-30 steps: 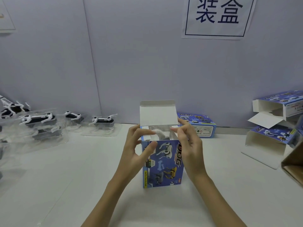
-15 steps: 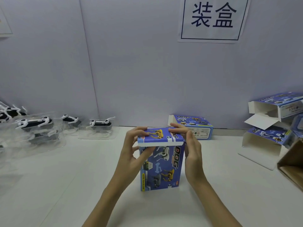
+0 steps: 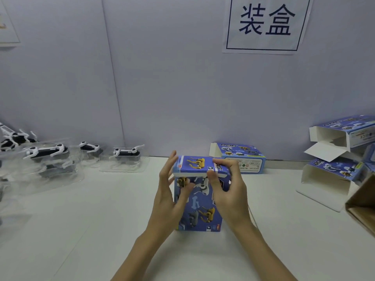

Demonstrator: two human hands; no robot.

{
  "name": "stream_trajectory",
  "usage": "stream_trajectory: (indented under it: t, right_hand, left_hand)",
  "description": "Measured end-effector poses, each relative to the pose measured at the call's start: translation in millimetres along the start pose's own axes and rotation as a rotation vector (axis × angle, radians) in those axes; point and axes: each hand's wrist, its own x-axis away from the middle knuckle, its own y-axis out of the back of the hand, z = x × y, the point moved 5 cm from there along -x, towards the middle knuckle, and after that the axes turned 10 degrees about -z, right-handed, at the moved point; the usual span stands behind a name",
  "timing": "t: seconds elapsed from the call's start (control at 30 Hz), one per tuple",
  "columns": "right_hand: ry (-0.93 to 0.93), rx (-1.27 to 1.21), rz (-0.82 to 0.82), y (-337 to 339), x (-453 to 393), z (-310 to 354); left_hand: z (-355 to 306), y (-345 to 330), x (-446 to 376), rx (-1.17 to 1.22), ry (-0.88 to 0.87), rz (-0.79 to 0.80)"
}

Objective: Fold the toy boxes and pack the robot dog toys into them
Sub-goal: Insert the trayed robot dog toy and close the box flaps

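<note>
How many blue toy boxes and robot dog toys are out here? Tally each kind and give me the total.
Blue cardboard toy boxes: 4, perhaps a fifth at the right edge.
White-and-black plastic robot dog toys: 4 clear, the left pile blurred.
Total: 8 at least.

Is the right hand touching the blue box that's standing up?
Touching. The head view shows the right hand gripping the upright toy box, its thumb on the front and fingers curled over the closed lid.
</note>
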Motion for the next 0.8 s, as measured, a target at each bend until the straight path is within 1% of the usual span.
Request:
stream_trajectory:
  t: [0.03, 0.1, 0.13, 0.2, 0.3, 0.37, 0.47, 0.57, 0.67, 0.8]
  right_hand:
    - [0.001, -0.009, -0.067, 1.7, 0.4, 1.1]
    - [-0.058, -0.106, -0.171, 5.1, 1.6, -0.1]
    - [-0.106, -0.164, -0.184, 5.8, 2.3, -3.6]
    - [-0.19, -0.219, -0.158, 3.2, 5.4, -10.7]
    - [-0.228, -0.224, -0.04, -10.3, 15.5, -17.7]
    - [-0.228, -0.214, 0.044, -20.1, 21.0, -18.7]
    - [-0.217, -0.154, 0.133, -25.0, 20.7, -18.2]
    - [-0.196, -0.068, 0.246, -25.6, 22.1, -20.8]
    - [-0.225, -0.069, 0.249, -26.3, 24.3, -24.5]
    - [-0.237, -0.064, 0.15, -23.6, 19.5, -30.1]
  left_hand:
    - [-0.5, 0.8, 1.4, -0.081, -0.065, -0.027]
    - [-2.1, -0.5, 4.8, -0.322, -0.251, -0.015]
    - [-2.9, -2.5, 6.4, -0.419, -0.318, 0.002]
    - [-2.8, -5.8, 7.7, -0.515, -0.342, 0.014]
    - [2.3, -3.9, 5.2, -0.567, -0.288, -0.014]
    - [7.8, 3.6, 0.5, -0.573, -0.297, -0.011]
    - [14.1, 16.1, -6.6, -0.54, -0.346, 0.045]
    - [20.3, 23.3, -11.2, -0.604, -0.388, 0.105]
    - [24.9, 24.8, -10.3, -0.668, -0.471, 0.173]
    - [28.9, 16.8, -3.5, -0.706, -0.545, 0.23]
